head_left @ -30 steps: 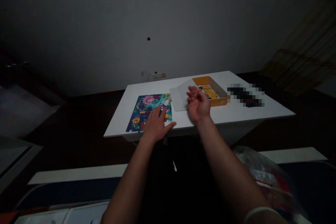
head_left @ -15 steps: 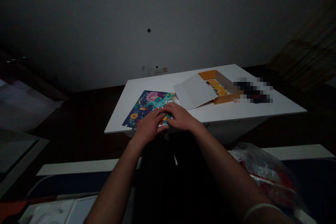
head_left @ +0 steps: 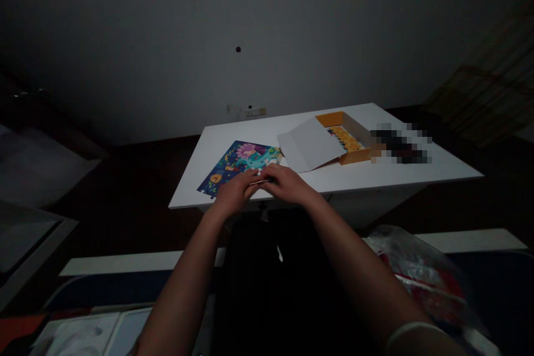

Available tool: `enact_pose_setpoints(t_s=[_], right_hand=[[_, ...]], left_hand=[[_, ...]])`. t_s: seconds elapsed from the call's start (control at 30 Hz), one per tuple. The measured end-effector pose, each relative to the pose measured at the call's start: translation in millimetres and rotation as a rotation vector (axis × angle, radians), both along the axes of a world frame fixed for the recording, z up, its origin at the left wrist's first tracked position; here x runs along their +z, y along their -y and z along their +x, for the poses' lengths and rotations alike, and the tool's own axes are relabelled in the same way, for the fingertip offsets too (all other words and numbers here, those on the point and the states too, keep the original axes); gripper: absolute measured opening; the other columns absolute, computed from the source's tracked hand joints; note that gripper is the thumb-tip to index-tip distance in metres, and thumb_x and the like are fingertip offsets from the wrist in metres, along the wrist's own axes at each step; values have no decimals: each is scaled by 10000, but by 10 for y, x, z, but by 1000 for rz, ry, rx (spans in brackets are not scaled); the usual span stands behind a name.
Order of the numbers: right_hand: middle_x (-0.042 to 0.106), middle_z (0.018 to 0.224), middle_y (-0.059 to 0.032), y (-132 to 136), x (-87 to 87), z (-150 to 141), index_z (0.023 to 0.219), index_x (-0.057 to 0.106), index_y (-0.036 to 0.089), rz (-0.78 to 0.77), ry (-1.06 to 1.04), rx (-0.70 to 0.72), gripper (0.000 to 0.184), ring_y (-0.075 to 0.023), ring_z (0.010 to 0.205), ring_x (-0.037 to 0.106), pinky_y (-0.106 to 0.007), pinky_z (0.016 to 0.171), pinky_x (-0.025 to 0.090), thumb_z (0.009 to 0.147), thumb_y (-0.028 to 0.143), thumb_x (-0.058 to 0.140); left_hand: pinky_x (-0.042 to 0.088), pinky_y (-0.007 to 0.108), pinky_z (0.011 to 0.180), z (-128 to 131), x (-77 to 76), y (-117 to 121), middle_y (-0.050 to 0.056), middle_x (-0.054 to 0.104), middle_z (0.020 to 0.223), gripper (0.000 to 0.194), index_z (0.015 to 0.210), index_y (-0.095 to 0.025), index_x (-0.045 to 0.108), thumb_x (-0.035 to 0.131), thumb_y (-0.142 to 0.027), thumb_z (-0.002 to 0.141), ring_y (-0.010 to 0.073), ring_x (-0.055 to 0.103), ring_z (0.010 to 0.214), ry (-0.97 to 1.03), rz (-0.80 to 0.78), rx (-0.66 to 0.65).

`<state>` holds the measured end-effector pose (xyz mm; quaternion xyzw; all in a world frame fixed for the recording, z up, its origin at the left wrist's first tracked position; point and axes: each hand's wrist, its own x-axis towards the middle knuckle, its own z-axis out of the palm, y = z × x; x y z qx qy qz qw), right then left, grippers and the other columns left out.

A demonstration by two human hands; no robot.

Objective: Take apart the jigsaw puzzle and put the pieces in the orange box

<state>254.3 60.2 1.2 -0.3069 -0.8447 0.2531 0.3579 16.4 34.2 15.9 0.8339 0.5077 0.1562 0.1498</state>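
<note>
Left hand [head_left: 235,193] and right hand [head_left: 287,183] meet at the near edge of the white table [head_left: 233,132], fingertips together over the near right corner of a jigsaw puzzle [head_left: 237,164]. Both hands lie fingers-down on the puzzle's surface; whether they pinch a loose piece between them cannot be told in the dim light, though a thin pale sliver shows where the fingertips touch.

The puzzle is a flat rectangular sheet, lying toward the table's near left corner. Its picture is a deep blue ground crowded with bright shapes: a pink-purple flower near the far edge, teal and yellow patches in the middle, an orange-yellow spot near the left side. A small tab juts out at its near left corner.

Just beside the puzzle's far right corner lies an open orange box [head_left: 348,139], its white lid flap [head_left: 311,144] folded out toward the puzzle and yellow contents visible inside. The box sits near the table's far edge.
</note>
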Motion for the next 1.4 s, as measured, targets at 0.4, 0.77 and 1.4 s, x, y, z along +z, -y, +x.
enact_pose_setpoints(t_s=[0.4,0.77,1.4], right_hand=[[849,1172,-78,-30,15,-7,1192,820,253,-114,-141,-153,225,-263,1062,767,-390,965,560,1092,335,636],[821,1387,-106,-92,29,-291,1293,877,278,86,44,-39,324,-290,1337,725,-501,1180,539,1061,181,672],[776,1303,-126,252,95,-372,1320,816,269,217,366,-95,377,-359,1244,683,-497,1068,497,1003,466,867]], left_hand=[[279,620,1421,-288,24,350,129,431,1829,656,1669,-235,568,662,-525,1089,358,377,1716,-238,240,96],[377,524,1391,-326,-262,355,192,451,1799,671,1649,-171,566,746,-450,1066,364,458,1672,-289,253,178],[478,338,756,-62,152,333,142,874,1102,545,1222,-260,884,394,-498,1208,307,820,991,-314,81,617]])
